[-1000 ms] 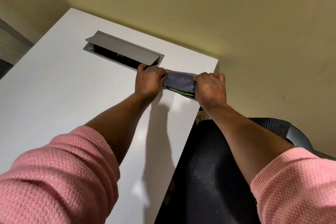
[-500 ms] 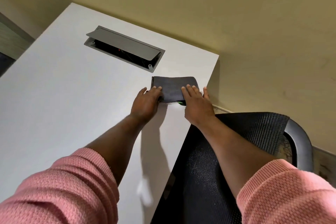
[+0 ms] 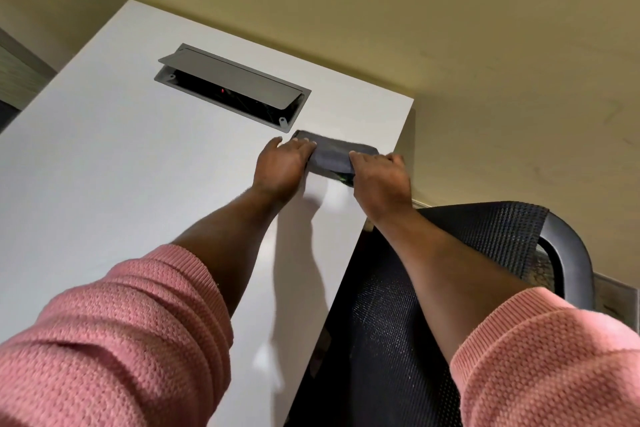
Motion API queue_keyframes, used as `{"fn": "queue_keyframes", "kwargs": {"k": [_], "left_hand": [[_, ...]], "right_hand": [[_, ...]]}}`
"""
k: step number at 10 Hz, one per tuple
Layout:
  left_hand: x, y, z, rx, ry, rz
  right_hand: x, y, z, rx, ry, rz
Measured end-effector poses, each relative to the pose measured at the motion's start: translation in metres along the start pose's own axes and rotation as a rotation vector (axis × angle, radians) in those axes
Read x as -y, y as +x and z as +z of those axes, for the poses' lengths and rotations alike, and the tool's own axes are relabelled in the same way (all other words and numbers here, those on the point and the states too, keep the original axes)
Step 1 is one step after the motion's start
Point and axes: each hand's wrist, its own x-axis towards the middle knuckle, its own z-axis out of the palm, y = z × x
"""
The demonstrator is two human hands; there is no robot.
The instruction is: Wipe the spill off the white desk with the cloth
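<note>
A folded dark grey cloth [image 3: 332, 154] lies on the white desk [image 3: 121, 166] near its far right corner, just in front of the cable box. My left hand [image 3: 282, 168] grips the cloth's left end and my right hand [image 3: 379, 178] grips its right end, fingers curled over the fabric. A bit of green edging shows under the cloth by my right hand. I see no clear spill on the desk from here; the surface under the cloth is hidden.
A grey cable box [image 3: 232, 87] with its lid half raised is set into the desk behind the cloth. A black mesh chair [image 3: 433, 288] stands against the desk's right edge. A beige wall [image 3: 450, 28] runs behind.
Half a second ago my hands lay flat on the spread cloth. Now the fingers are curled over it and it is bunched narrower between them, a little farther from me.
</note>
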Motion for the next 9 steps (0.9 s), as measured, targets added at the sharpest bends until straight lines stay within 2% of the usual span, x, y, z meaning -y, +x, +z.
{"fn": "queue_keyframes", "kwargs": {"k": [1,4,6,7,8,9], "left_hand": [[0.002,0.011,-0.005,-0.054,0.005,-0.013],[0.002,-0.054,0.035,0.178,-0.058,0.017],[-0.011,-0.082,0.031,0.285,-0.073,-0.066],[-0.018,-0.090,0.015,0.271,-0.057,-0.077],[-0.027,-0.095,-0.014,0.243,-0.012,-0.089],[-0.032,-0.103,-0.031,0.256,0.006,-0.085]], "right_hand": [[-0.004,0.010,-0.002,-0.055,0.045,0.001],[0.010,-0.028,0.023,0.446,0.155,0.008],[0.026,-0.041,0.013,0.555,0.077,-0.012],[0.030,-0.051,-0.003,0.553,0.094,-0.011],[0.033,-0.060,-0.028,0.435,0.117,-0.020],[0.033,-0.062,-0.045,0.437,0.129,-0.038]]}}
